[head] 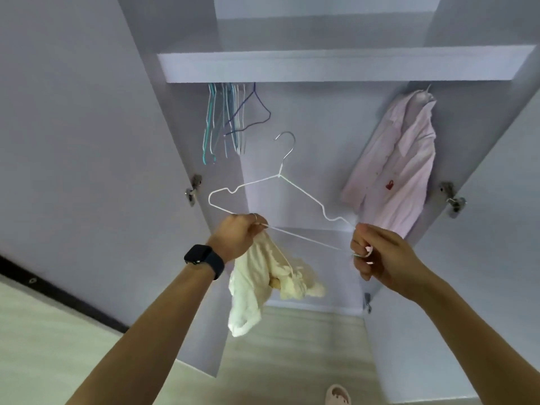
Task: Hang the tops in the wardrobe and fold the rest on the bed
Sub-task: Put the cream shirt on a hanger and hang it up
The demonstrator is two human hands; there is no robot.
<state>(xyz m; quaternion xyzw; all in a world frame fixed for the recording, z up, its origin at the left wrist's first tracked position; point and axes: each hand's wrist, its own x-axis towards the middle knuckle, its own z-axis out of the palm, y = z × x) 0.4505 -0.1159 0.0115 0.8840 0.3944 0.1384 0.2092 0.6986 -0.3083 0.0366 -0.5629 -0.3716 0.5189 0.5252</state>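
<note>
At the wardrobe (292, 65), gripping hanger (280, 175) and cream top (257, 282) in left hand (238, 233), pinching hanger's end with right hand (377, 252); next, probably, threading top onto hanger.

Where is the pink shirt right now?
In the head view the pink shirt hangs at the right side of the wardrobe, below the shelf, just above and right of the right hand, across from the empty hangers on the left.
</note>
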